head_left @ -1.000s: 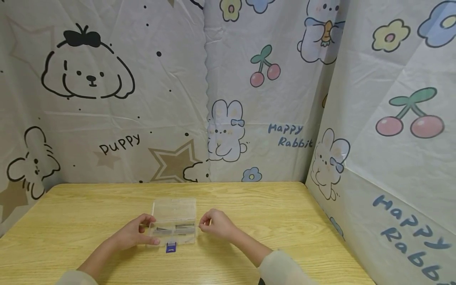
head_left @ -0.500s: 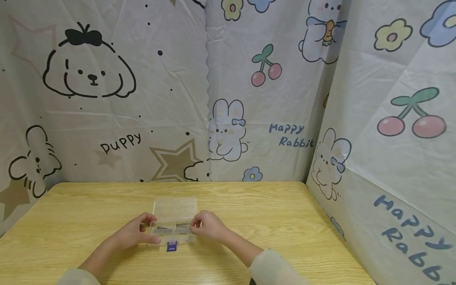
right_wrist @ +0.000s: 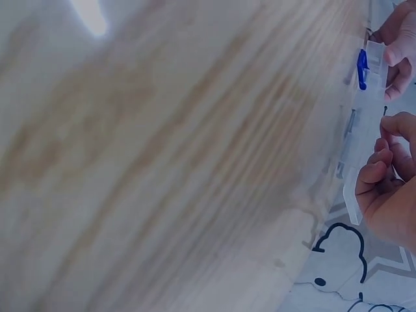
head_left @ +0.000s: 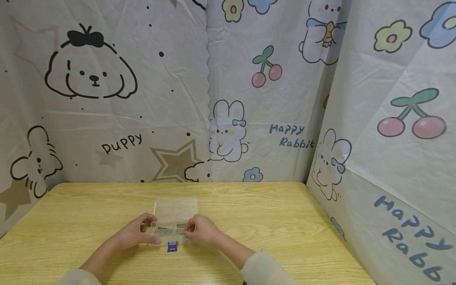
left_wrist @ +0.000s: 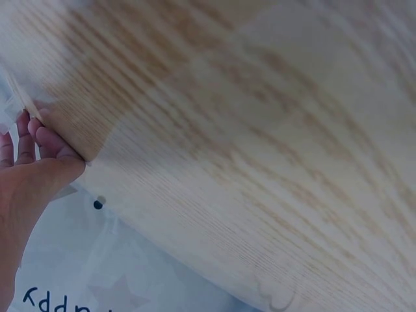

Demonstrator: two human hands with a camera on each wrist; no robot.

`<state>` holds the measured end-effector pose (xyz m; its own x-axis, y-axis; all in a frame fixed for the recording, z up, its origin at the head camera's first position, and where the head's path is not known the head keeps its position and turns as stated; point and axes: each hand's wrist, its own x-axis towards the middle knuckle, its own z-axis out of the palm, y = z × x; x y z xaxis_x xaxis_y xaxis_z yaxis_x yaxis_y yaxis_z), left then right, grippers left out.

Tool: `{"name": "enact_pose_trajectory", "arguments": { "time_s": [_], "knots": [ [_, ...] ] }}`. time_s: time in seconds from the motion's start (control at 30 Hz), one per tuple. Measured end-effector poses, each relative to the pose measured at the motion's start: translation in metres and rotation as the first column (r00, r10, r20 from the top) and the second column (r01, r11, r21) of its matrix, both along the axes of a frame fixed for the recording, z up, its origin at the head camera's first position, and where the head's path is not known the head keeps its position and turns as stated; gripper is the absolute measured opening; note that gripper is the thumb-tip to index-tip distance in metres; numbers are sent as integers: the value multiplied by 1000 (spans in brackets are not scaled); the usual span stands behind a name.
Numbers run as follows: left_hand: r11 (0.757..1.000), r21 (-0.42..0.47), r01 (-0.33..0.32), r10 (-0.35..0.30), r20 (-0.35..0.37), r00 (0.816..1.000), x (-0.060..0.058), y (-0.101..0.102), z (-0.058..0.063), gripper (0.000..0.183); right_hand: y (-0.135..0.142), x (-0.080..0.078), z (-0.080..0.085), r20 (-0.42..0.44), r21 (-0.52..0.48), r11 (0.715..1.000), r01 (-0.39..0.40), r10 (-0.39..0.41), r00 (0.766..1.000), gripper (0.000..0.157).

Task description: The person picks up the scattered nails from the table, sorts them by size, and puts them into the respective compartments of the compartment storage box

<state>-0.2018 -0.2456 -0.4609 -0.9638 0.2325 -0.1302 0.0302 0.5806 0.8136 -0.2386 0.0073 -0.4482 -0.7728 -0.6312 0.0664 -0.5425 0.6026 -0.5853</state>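
Observation:
A clear plastic compartment box [head_left: 167, 236] stands on the table with its lid [head_left: 175, 209] raised at the back. A blue latch [head_left: 172, 246] hangs at its front. Slender dark metal pieces [head_left: 164, 228] lie in its compartments. My left hand [head_left: 134, 232] grips the box's left side, thumb at the front corner and fingers farther back. My right hand [head_left: 201, 229] is over the box's right part. In the right wrist view its thumb and forefinger pinch a thin screw-like piece [right_wrist: 385, 110], only its dark end showing. The left wrist view catches my left hand [left_wrist: 39, 162] at the box's edge.
The light wood-grain table [head_left: 270, 225] extends around the box on all sides. Behind it hangs a printed cloth [head_left: 171, 99], and another cloth wall [head_left: 395, 166] closes off the right side.
My right hand has moved left, from beside the box's right edge to over its right compartments. My left hand has kept its grip on the box, which stays in place.

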Motion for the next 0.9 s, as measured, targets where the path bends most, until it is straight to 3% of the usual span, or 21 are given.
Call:
{"name": "enact_pose_trajectory", "arguments": {
  "time_s": [0.2,0.7,0.9],
  "knots": [
    [1000,6,4,-4,9,1000,0,1,0,73,-2,1,-4,27,-11,1000,-5,5,1000,9],
    [1000,5,-5,5,6,1000,0,1,1,73,-5,1,-6,-82,54,999,-2,7,997,9],
    [1000,6,-6,6,7,1000,0,1,1,73,-5,1,-7,-82,45,999,-6,9,997,9]
  ]
}}
